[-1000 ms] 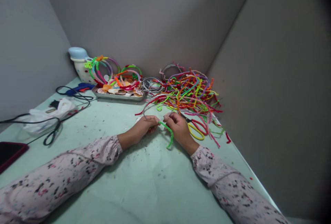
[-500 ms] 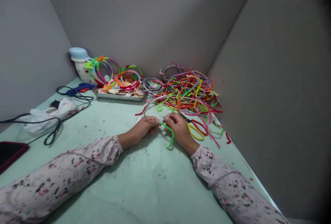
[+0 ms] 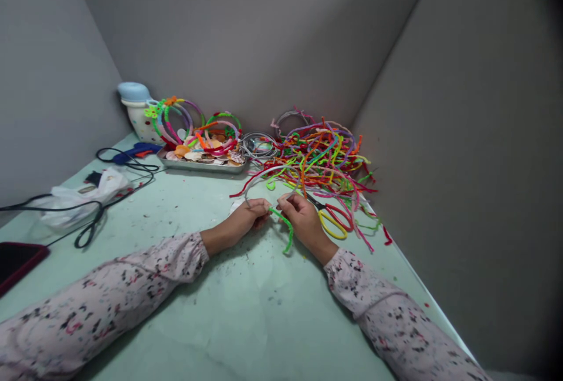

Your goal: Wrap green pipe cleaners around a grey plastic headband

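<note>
My left hand (image 3: 251, 215) pinches one end of a bright green pipe cleaner (image 3: 288, 230), whose free part curves down between my hands. A thin grey hoop (image 3: 251, 183) arches up behind both hands, with its ends at my fingers. My right hand (image 3: 301, 214) is closed at the hoop's right end, its fingertips close to the left ones. Scissors with red and yellow handles (image 3: 333, 224) lie just right of my right hand. Small details between the fingertips are hidden.
A tangled pile of coloured pipe cleaners (image 3: 325, 149) lies at the back right. Behind on the left are a metal tray (image 3: 202, 166) of shells and wrapped hoops, a bottle (image 3: 139, 114), a blue tool (image 3: 132, 152), black cable, a plastic bag (image 3: 74, 202) and a phone (image 3: 20, 264).
The green pipe cleaner's hanging part has shifted slightly left. Both hands keep nearly the same place and hold.
</note>
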A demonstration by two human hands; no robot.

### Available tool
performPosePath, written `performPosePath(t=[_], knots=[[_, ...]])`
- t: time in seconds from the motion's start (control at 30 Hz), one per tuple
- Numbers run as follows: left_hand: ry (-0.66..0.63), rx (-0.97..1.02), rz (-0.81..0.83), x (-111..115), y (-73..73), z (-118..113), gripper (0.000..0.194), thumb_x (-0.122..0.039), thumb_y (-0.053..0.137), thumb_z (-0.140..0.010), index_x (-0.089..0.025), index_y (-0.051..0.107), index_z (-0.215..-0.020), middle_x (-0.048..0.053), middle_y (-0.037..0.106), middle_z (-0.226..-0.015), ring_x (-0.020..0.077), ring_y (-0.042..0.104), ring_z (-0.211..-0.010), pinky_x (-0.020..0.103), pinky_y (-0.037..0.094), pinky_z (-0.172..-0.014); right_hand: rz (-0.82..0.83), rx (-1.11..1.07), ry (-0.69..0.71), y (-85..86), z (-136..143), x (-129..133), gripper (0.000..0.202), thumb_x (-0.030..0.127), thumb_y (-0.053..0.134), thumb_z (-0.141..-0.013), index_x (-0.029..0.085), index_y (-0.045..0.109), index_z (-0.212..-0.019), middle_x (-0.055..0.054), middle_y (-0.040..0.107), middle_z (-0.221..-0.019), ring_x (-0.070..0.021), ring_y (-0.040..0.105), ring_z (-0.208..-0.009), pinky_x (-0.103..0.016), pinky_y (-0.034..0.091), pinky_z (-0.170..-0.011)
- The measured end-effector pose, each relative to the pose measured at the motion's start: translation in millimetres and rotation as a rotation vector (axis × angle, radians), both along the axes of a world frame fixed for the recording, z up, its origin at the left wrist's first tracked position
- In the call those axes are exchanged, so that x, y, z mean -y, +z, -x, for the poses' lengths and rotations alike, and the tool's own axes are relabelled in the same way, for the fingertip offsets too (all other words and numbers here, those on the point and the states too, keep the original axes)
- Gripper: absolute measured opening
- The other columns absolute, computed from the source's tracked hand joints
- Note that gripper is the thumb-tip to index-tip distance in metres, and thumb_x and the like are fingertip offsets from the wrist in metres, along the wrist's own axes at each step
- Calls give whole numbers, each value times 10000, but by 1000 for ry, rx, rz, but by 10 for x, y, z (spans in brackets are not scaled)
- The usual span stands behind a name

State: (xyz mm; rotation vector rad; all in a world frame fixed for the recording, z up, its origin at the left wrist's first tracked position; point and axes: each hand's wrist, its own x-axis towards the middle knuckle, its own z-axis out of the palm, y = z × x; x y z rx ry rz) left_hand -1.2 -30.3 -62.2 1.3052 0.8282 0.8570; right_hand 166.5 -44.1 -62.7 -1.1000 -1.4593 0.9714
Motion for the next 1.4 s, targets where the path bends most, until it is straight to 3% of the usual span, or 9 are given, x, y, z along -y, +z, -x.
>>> performPosePath(t=[0.27, 0.47, 0.63, 0.87, 1.03, 1.4], knots=[[-27, 39, 7, 0, 65, 3, 194, -298, 527, -797, -126, 595, -740, 18, 533, -649, 91, 438, -503, 234, 321, -491, 82, -126, -1, 3, 3, -9, 214, 407, 591, -810, 202, 540, -777, 33, 580, -662, -118, 524, -543, -242, 449, -524], [-14, -17, -22, 12, 67, 12, 252, -232, 639, -704, -142, 635, -940, -27, 541, -610, 79, 434, -493, 217, 307, -487, 179, -264, -83, 2, -10, -60, 234, 406, 606, -782, 188, 537, -832, 22, 612, -670, -115, 574, -502, -216, 435, -450], [27, 61, 50, 14, 63, 4, 343, -179, 634, -666, -143, 580, -1003, 24, 643, -784, 82, 508, -509, 228, 380, -510, 258, -371, -123, -44, -36, -134, 244, 399, 640, -746, 187, 522, -776, 16, 625, -681, -108, 579, -475, -212, 430, -427], [75, 64, 62, 19, 66, -2, 196, -267, 625, -743, -148, 569, -888, 8, 623, -750, 69, 512, -500, 201, 367, -480, 286, -466, -149, -17, -42, -132, 198, 327, 645, -735, 182, 511, -716, 28, 599, -633, -97, 586, -484, -184, 400, -396], [70, 13, 11, 24, 74, -6, 217, -355, 628, -765, -148, 567, -787, -17, 576, -657, 66, 477, -486, 195, 349, -477, 255, -435, -140, -46, -53, -133, 196, 338, 644, -735, 179, 529, -727, 16, 623, -646, -100, 593, -490, -184, 410, -394], [72, -10, -7, 25, 68, -6, 192, -331, 604, -782, -154, 535, -757, -27, 549, -618, 71, 464, -478, 200, 348, -472, 266, -421, -163, -50, -47, -155, 185, 322, 659, -712, 166, 562, -737, 19, 620, -613, -96, 578, -447, -175, 386, -351]])
